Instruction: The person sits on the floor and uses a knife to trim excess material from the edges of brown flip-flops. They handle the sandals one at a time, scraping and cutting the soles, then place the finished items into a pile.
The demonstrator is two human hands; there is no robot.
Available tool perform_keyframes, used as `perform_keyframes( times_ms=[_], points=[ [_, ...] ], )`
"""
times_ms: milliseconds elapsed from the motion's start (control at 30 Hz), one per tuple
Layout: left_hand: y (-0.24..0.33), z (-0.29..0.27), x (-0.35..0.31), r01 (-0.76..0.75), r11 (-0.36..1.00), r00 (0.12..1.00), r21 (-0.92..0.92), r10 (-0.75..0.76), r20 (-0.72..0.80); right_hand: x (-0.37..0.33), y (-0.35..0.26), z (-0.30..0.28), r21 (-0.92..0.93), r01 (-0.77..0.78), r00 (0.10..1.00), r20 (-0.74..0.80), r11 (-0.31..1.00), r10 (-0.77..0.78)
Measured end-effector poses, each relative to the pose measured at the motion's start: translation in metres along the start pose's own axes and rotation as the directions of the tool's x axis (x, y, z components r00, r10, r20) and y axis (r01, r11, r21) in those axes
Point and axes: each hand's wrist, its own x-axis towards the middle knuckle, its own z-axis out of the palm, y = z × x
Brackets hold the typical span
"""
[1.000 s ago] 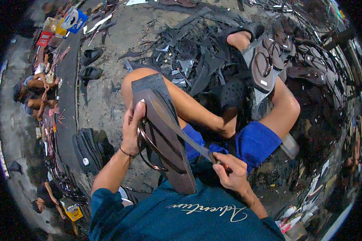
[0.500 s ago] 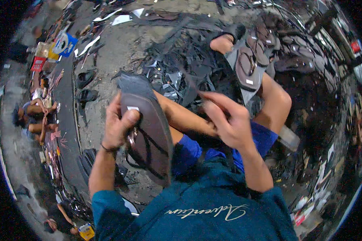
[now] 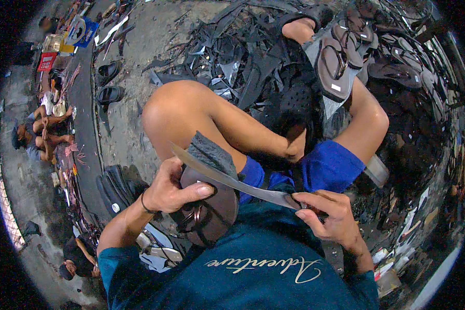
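My left hand [image 3: 165, 192] grips a brown flip-flop [image 3: 215, 200], its thumb on the footbed near a small white label. Rough dark sole material [image 3: 212, 155] sticks out past one end of the flip-flop. A knife [image 3: 261, 193] with a long, slightly curved blade lies across that end, its tip near my left fingers. My right hand [image 3: 329, 213] is closed around the knife's handle, which the fingers mostly hide. Whether the blade's edge touches the sole material, I cannot tell.
Black offcuts [image 3: 232, 57] are heaped beyond my bent legs. Brown flip-flops [image 3: 337, 67] lie at the far right, beside a larger sandal pile [image 3: 405, 64]. Two black slides [image 3: 110, 94] rest on the left floor, and a person [image 3: 44, 126] sits farther left.
My left hand has drawn the flip-flop lower and turned it. My right hand has moved down and right, and the knife blade now spans the flip-flop's end. My left knee shows raised.
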Motion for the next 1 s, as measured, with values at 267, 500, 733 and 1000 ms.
perform_keyframes(
  times_ms=[267,500,733,1000],
  points=[
    [0.013,0.012,0.003,0.095,0.995,0.992,0.003,-0.095,0.080,0.036,-0.029,0.000,0.030,0.050,0.998,0.033,0.998,-0.051],
    [0.014,0.016,0.005,0.350,0.936,0.920,-0.031,-0.337,0.201,0.077,-0.035,0.018,0.238,0.146,0.987,0.028,0.960,-0.157],
    [0.064,0.002,0.019,-0.297,0.955,0.874,-0.008,0.269,-0.404,0.082,-0.008,0.001,0.591,0.105,0.872,-0.442,0.800,0.212],
    [-0.022,0.073,0.096,-0.286,0.684,0.892,-0.671,-0.065,-0.447,0.076,0.016,0.042,0.679,0.050,0.841,-0.424,0.732,0.336]
  ],
)
